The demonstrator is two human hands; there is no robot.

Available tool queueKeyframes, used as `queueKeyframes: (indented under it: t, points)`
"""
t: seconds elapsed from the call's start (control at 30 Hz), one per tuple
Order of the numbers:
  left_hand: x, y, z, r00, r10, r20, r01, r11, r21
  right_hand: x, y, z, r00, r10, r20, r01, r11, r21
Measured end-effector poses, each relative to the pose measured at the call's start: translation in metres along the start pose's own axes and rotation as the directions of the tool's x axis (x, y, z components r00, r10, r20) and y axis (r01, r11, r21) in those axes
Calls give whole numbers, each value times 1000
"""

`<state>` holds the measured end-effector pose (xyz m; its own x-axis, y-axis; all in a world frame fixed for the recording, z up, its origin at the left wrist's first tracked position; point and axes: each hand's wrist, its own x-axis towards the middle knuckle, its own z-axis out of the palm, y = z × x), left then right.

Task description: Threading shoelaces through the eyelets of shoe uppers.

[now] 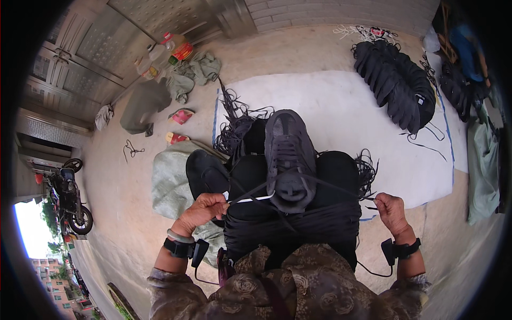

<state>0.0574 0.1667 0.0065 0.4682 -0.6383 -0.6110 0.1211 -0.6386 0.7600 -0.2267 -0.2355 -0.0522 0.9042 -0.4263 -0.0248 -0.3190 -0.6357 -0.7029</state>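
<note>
A dark grey lace-up shoe (290, 144) rests between my knees, its toe pointing away and its lacing partly threaded. Closed at the left of the shoe, my left hand (207, 208) grips a thin hook tool (249, 200) with a pale metal shaft, whose tip reaches the shoe's collar. A dark lace strand also runs toward that hand. My right hand (391, 213) pinches the end of a black shoelace (344, 188) stretched out from the shoe's right side. Many dark strands (290, 234) lie across my lap.
Loose black laces (237, 130) hang beside my left knee on a white sheet (320, 90). Rows of black shoe uppers (394, 85) stand at the far right. Bottles (178, 48), red-and-yellow pieces (181, 116) and a green sack (173, 173) lie leftward; a motorcycle (72, 197) stands beyond.
</note>
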Motion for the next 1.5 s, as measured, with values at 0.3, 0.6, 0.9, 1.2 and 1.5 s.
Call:
queueKeyframes:
  t: [0.3, 0.6, 0.9, 1.2, 1.5]
  points:
    - [-3, -11, 1, 997, 51, -60, -41, 987, 153, 17, -7, 11, 992, -126, -3, 125, 982, -143]
    - [55, 46, 83, 682, 731, -33, -390, 402, 828, 79, -109, 71, 903, -426, 60, 430, 883, -190]
    - [85, 50, 86, 749, 661, -47, -312, 415, 855, 95, -102, 85, 896, -442, 45, 444, 895, -32]
    - [80, 55, 89, 757, 625, -189, -280, 572, 771, 93, -116, 88, 926, -368, 87, 373, 926, -52]
    - [96, 41, 93, 722, 653, -230, -266, 568, 779, 94, -103, 85, 956, -291, 17, 292, 955, -57]
